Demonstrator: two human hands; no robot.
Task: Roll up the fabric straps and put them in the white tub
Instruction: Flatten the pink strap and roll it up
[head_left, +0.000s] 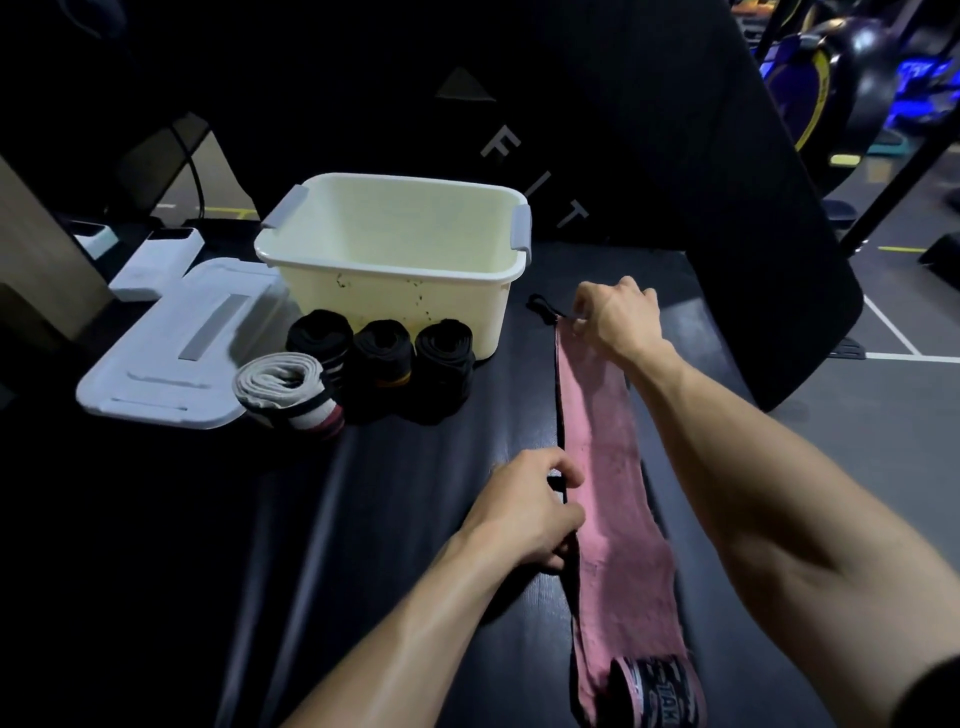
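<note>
A long pink fabric strap (602, 441) lies stretched flat along the dark padded bench top (415, 519), its far end pinched by the right hand (618, 317) beside a small black loop (543, 306), while the left hand (530, 512) grips its left edge partway down (the near end is partly rolled, showing a printed black band). The empty cream-white plastic tub (395, 291) with grey handles stands well apart at the bench's far left. Just before it sit three rolled black straps (384, 358) and one rolled grey-white strap (285, 387), which touches a flat white plastic lid (171, 348).
</note>
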